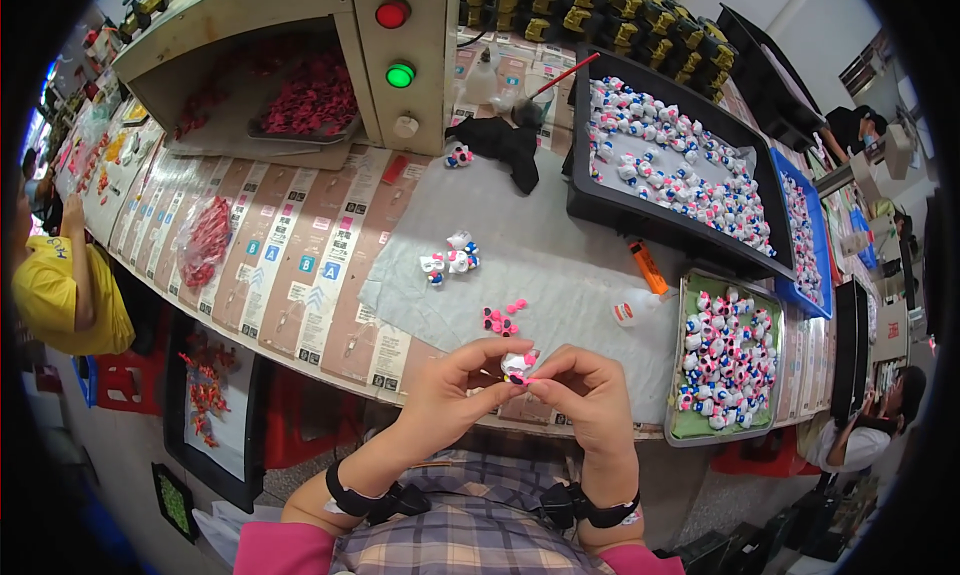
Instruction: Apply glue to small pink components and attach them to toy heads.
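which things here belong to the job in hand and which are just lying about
Likely the job:
small figurine between the left hand and right hand
pink pieces
loose white figurines
green-lined tray of figurines

Apparently just lying about:
black cloth
orange object
bag of red pieces

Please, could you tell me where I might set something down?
The white sheet is bare between the loose figurines and the large black tray, and between the pink pieces and white bottle. The green-lined tray is crowded; left hand and right hand, holding a figurine, occupy part of the near edge.
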`<state>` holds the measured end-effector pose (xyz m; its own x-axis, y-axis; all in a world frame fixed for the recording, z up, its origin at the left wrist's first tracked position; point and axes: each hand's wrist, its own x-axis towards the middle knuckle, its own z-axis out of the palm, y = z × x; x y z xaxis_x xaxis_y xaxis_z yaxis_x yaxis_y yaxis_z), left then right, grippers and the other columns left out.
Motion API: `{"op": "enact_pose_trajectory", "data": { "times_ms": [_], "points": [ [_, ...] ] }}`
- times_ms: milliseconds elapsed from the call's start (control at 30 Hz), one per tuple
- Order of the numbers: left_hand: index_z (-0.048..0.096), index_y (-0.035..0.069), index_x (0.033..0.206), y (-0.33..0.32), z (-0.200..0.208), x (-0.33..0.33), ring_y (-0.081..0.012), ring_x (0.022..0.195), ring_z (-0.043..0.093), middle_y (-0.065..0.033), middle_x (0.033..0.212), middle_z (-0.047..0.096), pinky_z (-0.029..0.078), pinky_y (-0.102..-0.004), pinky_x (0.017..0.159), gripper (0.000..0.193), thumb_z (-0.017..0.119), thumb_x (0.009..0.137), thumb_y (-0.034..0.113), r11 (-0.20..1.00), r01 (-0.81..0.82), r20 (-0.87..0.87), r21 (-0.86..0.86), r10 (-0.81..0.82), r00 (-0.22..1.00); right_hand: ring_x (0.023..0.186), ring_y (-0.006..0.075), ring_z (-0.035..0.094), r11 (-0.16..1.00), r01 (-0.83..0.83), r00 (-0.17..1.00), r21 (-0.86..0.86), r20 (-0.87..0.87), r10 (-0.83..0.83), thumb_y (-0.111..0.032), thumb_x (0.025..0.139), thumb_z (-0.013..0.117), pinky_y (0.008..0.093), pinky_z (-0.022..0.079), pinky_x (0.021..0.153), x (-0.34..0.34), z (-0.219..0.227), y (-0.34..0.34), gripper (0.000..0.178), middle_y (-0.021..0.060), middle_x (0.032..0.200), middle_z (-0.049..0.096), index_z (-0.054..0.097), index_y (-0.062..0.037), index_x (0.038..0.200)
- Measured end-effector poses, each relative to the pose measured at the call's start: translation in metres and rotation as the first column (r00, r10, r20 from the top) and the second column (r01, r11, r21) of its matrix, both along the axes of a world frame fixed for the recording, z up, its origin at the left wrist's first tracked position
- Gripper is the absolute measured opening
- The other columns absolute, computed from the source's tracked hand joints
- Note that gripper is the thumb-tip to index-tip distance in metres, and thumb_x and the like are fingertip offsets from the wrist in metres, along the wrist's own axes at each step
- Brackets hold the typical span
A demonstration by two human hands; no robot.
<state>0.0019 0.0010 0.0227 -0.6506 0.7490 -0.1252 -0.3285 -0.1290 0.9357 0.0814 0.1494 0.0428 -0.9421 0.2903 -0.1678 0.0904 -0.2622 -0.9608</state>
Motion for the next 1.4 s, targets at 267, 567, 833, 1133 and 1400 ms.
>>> {"op": "enact_pose_trajectory", "data": {
  "times_ms": [267, 567, 833, 1133, 1400],
  "points": [
    [0.055, 0.007, 0.113, 0.003, 0.006, 0.000, -0.0118, 0.076, 0.058, -0.0063, 0.093, 0.060, 0.046, -0.0230, 0.065, 0.038, 0.061, 0.076, 0.000, 0.990, -0.066, -0.339, -0.127, 0.019, 0.940, 0.061, 0.0057, 0.052, 0.960, 0.110, 0.993, 0.259, 0.012, -0.117, -0.004, 0.072, 0.067, 0.0189, 0.040, 0.057, 0.003, 0.001, -0.006, 0.008, 0.0016, 0.070, 0.057, 0.061, -0.0007, 0.076],
    [0.055, 0.007, 0.113, 0.003, 0.010, 0.000, -0.0160, 0.082, 0.058, -0.0089, 0.098, 0.060, 0.046, -0.0262, 0.069, 0.038, 0.061, 0.075, 0.001, 0.987, -0.096, -0.524, -0.127, 0.015, 0.852, 0.058, 0.0070, 0.051, 0.836, 0.249, 0.967, 0.490, -0.080, -0.242, -0.003, 0.070, 0.068, 0.0201, 0.039, 0.053, 0.005, 0.008, -0.018, 0.008, 0.0025, 0.065, 0.054, 0.060, -0.0003, 0.071],
    [0.051, 0.000, 0.114, -0.001, 0.014, -0.001, -0.0133, 0.101, 0.052, -0.0093, 0.114, 0.054, 0.045, -0.0247, 0.083, 0.029, 0.049, 0.085, 0.000, 0.972, 0.108, 0.097, 0.208, -0.131, 0.987, 0.082, 0.0114, 0.054, 0.960, 0.219, 0.974, 0.177, -0.102, -0.203, -0.003, 0.067, 0.070, 0.0230, 0.041, 0.072, 0.004, 0.008, -0.017, 0.037, 0.0059, 0.091, 0.059, 0.056, -0.0017, 0.102],
    [0.052, 0.000, 0.112, -0.007, 0.004, -0.005, -0.0154, 0.102, 0.053, -0.0116, 0.114, 0.053, 0.043, -0.0262, 0.087, 0.027, 0.048, 0.085, -0.001, 0.930, 0.228, 0.121, 0.290, -0.272, 0.955, 0.095, 0.0148, 0.054, 0.981, -0.123, 0.989, 0.151, -0.061, 0.133, -0.005, 0.072, 0.066, 0.0264, 0.039, 0.084, 0.009, 0.003, -0.006, 0.035, 0.0084, 0.106, 0.059, 0.059, -0.0015, 0.105],
    [0.054, 0.000, 0.107, -0.007, -0.001, -0.003, -0.0153, 0.101, 0.053, -0.0094, 0.108, 0.055, 0.043, -0.0266, 0.086, 0.022, 0.048, 0.086, -0.001, 0.921, 0.244, 0.075, 0.305, -0.279, 0.958, 0.091, 0.0155, 0.055, 0.972, -0.097, 0.987, 0.216, -0.102, 0.121, -0.004, 0.072, 0.065, 0.0259, 0.042, 0.079, 0.010, 0.004, -0.007, 0.032, 0.0091, 0.103, 0.060, 0.060, -0.0013, 0.103]
  ]
}}
